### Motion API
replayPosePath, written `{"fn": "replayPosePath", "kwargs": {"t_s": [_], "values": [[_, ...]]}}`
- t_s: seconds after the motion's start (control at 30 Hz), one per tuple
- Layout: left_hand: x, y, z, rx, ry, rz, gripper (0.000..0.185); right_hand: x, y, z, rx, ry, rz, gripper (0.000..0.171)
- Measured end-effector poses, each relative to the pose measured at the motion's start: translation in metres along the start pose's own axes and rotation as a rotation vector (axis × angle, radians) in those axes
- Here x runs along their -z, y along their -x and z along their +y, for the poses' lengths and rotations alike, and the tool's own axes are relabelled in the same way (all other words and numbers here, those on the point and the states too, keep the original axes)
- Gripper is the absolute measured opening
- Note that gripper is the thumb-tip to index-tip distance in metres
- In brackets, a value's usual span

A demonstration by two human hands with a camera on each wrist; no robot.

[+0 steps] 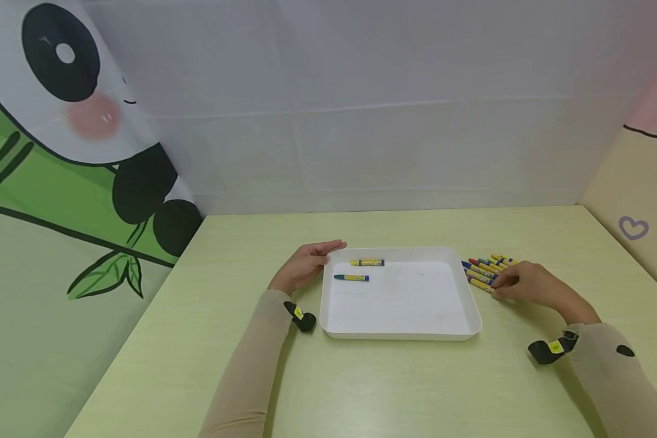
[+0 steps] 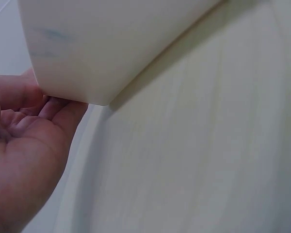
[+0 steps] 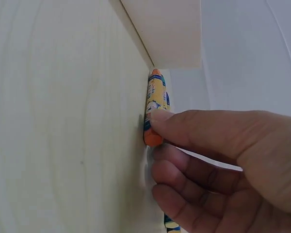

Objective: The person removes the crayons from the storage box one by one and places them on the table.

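Two crayons (image 1: 359,270) already laid in the tray (image 1: 405,333), steadied by the relaxed left hand (image 1: 305,265); an orange crayon (image 3: 155,109) pinched by the right hand (image 1: 528,283) from the row (image 1: 484,270) beside the tray, rest outstanding.

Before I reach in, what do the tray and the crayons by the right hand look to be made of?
The tray looks like smooth white moulded plastic: rounded corners, thin raised rim, matt sheen. The crayons look like wax sticks in yellow printed paper wrappers; the one at the right hand shows a bare orange tip.
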State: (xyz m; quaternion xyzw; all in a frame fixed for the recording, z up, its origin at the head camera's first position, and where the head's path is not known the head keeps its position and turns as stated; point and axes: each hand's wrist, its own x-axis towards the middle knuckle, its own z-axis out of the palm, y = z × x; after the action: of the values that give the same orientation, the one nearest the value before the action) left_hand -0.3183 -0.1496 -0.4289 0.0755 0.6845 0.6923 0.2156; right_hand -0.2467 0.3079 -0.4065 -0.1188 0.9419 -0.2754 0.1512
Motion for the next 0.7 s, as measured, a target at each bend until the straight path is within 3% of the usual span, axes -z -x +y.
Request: {"fn": "replayPosePath", "kwargs": {"t_s": [0.7], "values": [[0.002, -0.002, -0.001, 0.008, -0.007, 0.01, 0.05, 0.017, -0.006, -0.019, 0.047, 0.01, 0.006, 0.029]]}}
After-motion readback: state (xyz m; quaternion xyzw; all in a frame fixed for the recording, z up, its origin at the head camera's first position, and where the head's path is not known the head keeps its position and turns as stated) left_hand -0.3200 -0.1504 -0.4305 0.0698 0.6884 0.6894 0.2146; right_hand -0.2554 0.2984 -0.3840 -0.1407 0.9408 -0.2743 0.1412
